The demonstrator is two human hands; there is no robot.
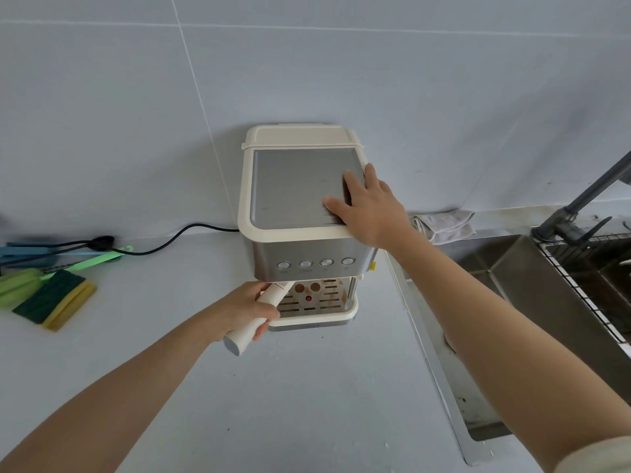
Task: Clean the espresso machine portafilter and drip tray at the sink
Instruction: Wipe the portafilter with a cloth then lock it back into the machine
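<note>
A cream and steel espresso machine (300,196) stands against the tiled wall on the grey counter. My right hand (367,208) lies flat with straight fingers on the right side of its metal top. My left hand (244,310) grips the cream handle of the portafilter (254,324), which points out toward me from under the machine's front; its head is hidden beneath the button panel. Below it sits the drip tray (317,310), its slotted grate stained brown with coffee.
A steel sink (532,288) with a dark faucet (580,206) and wire rack lies to the right. A grey cloth (444,225) sits behind it. Green and yellow sponges (51,298) and brushes lie at the left, near the black power cord (164,244).
</note>
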